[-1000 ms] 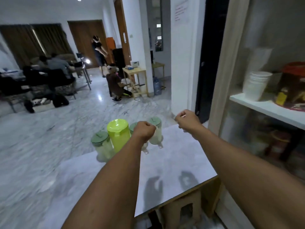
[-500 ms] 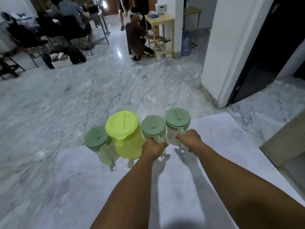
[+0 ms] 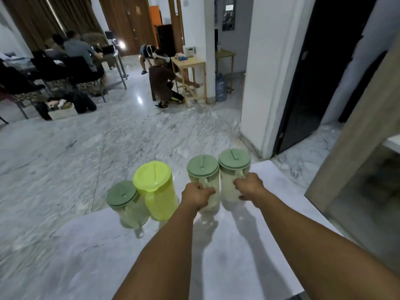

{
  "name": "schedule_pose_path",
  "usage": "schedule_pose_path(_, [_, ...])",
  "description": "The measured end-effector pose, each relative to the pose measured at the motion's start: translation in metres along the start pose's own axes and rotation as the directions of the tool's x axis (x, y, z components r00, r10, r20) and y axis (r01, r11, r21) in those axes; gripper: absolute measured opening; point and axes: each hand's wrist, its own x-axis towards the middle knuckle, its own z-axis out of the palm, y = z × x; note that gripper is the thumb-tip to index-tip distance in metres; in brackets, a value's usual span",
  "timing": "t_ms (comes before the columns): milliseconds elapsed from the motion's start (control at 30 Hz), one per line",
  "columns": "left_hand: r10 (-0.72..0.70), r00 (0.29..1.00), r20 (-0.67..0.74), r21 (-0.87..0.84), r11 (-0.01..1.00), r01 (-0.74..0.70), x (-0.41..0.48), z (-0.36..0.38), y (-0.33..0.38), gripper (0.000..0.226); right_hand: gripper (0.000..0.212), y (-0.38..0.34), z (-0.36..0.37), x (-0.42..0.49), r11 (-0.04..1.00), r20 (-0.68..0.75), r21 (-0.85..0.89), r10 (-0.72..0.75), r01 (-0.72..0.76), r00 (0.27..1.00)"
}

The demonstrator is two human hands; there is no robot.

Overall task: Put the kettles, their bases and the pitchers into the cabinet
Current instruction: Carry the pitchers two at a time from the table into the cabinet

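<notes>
Several pitchers stand along the far edge of a white marble-look table point(image 3: 216, 256). My left hand point(image 3: 195, 194) is closed around the handle of a clear pitcher with a green lid point(image 3: 202, 169). My right hand point(image 3: 249, 187) grips the handle of a second clear green-lidded pitcher point(image 3: 233, 160) right beside it. Both held pitchers appear raised slightly off the table. To the left stand a bright yellow-green pitcher point(image 3: 159, 191) and a third clear pitcher with a green lid point(image 3: 124, 200). No kettles or bases are in view.
The cabinet frame point(image 3: 350, 148) with a white shelf edge rises at the right. A white pillar point(image 3: 259, 83) and a dark doorway stand beyond the table. On the marble floor a person point(image 3: 162, 83) crouches by a wooden side table; others sit at the far left.
My view tilted back up from the table. Both hands have closed on the two right-hand pitchers' handles and raised them a little; the other two pitchers stay put.
</notes>
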Motion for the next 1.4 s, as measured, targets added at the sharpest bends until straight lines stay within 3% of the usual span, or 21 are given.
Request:
schedule_pose_path(200, [0.224, 0.971, 0.087, -0.003, 0.974, -0.225, -0.124, 0.006, 0.028, 0.052, 0.036, 0.022, -0.075, -0.122, 0.991, -0.154, 0.067, -0.107, 0.118, 0.982])
schedule_pose_path(467, [0.386, 0.861, 0.33, 0.003, 0.912, -0.41, -0.31, 0.014, 0.038, 0.026, 0.013, 0.077, -0.175, -0.329, 0.972, -0.33, 0.102, -0.166, 0.21, 0.929])
schedule_pose_path(533, [0.404, 0.82, 0.406, 0.001, 0.897, -0.442, -0.356, 0.023, 0.053, 0.031, 0.01, 0.086, -0.21, -0.376, 0.974, -0.354, 0.093, -0.16, 0.205, 0.921])
schedule_pose_path(833, [0.501, 0.494, 0.711, -0.113, 0.774, -0.623, -0.549, 0.125, 0.119, 0.032, 0.017, 0.147, -0.384, -0.585, 0.98, -0.569, 0.071, -0.112, 0.185, 0.814])
schedule_pose_path(1000, [0.502, 0.279, 0.819, -0.204, 0.708, -0.676, -0.646, 0.211, 0.125, 0.031, 0.018, 0.209, -0.458, -0.678, 0.981, -0.731, 0.134, 0.002, 0.141, 0.682])
schedule_pose_path(1100, [0.49, 0.199, 0.849, -0.234, 0.685, -0.69, -0.692, 0.261, 0.124, 0.039, 0.016, 0.237, -0.494, -0.71, 0.98, -0.796, 0.16, 0.059, 0.116, 0.602])
schedule_pose_path(1267, [0.488, 0.196, 0.85, -0.238, 0.689, -0.684, -0.712, 0.349, 0.13, 0.042, 0.016, 0.27, -0.548, -0.689, 0.973, -0.834, 0.205, 0.115, 0.11, 0.54])
schedule_pose_path(1400, [0.508, 0.308, 0.804, -0.184, 0.706, -0.683, -0.689, 0.426, 0.16, 0.038, 0.016, 0.284, -0.604, -0.612, 0.956, -0.839, 0.245, 0.127, 0.159, 0.529])
